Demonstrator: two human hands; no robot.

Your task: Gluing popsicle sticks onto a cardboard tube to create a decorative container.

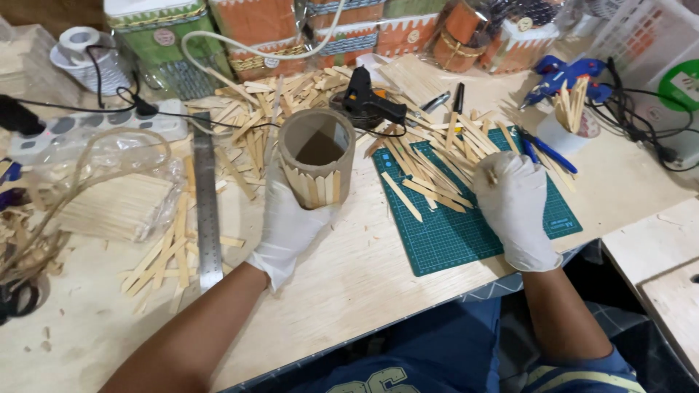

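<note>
At the middle of the table point(378, 284), the left hand point(291, 218), in a white glove, is wrapped around the lower part of a cardboard tube point(317, 156) and holds it upright with the open mouth toward the camera. Pointed wooden sticks are stuck side by side along the tube's lower front; how far round they run is hidden by the palm and the tube itself. The right hand point(515, 207), also gloved, is curled over the green cutting mat point(466, 225), fingers closed on what looks like the end of one stick point(492, 175); most of that stick is covered by the glove, so its length cannot be told. Loose sticks point(429, 171) lie scattered over the mat just beside this hand.

Behind the tube a black glue gun point(368, 98) rests on its stand, its cord trailing off left. Left of the tube a steel ruler point(206, 211) lies lengthwise, with more sticks strewn on both sides. A clear bag point(116, 193) holds a stack of uncut sticks, blurred by the plastic. A power strip point(109, 124) sits beyond it. At right, blue pliers point(546, 149) lie on the mat edge, a white cup point(568, 127) holds sticks upright, and a blue glue gun point(564, 76) lies behind. Finished striped containers point(255, 29) line the far edge, cut off at the top.
</note>
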